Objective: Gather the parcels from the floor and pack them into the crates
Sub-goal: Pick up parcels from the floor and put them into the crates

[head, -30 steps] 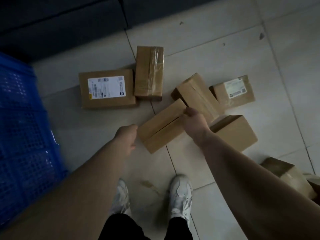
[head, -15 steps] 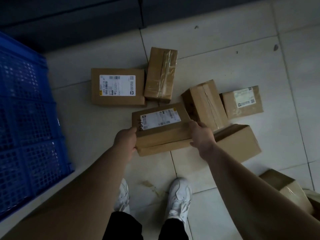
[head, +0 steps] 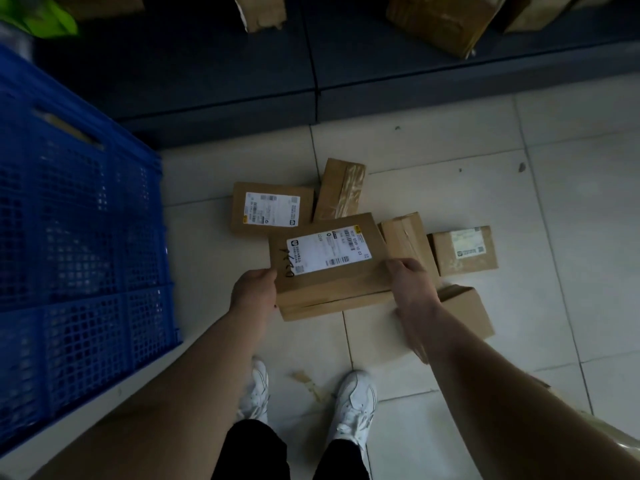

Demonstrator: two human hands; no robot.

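I hold a flat brown parcel (head: 332, 271) with a white label above the floor, label side up. My left hand (head: 254, 292) grips its left end and my right hand (head: 410, 282) grips its right end. On the tiled floor behind it lie a labelled parcel (head: 272, 209), a taped parcel (head: 341, 188), another taped parcel (head: 407, 237) and a small labelled parcel (head: 464, 249). A plain parcel (head: 467, 311) lies under my right forearm. A blue plastic crate (head: 79, 237) stands at the left.
A dark low shelf (head: 242, 71) runs along the back, with several brown parcels (head: 446, 19) on it. Something green (head: 41, 19) shows at the top left. My white shoes (head: 353, 403) stand on the tiles below the held parcel.
Both hands have turned the parcel label side up and lifted it off the floor. The view has pulled back and tilted up, so the shelf and more of the crate show.
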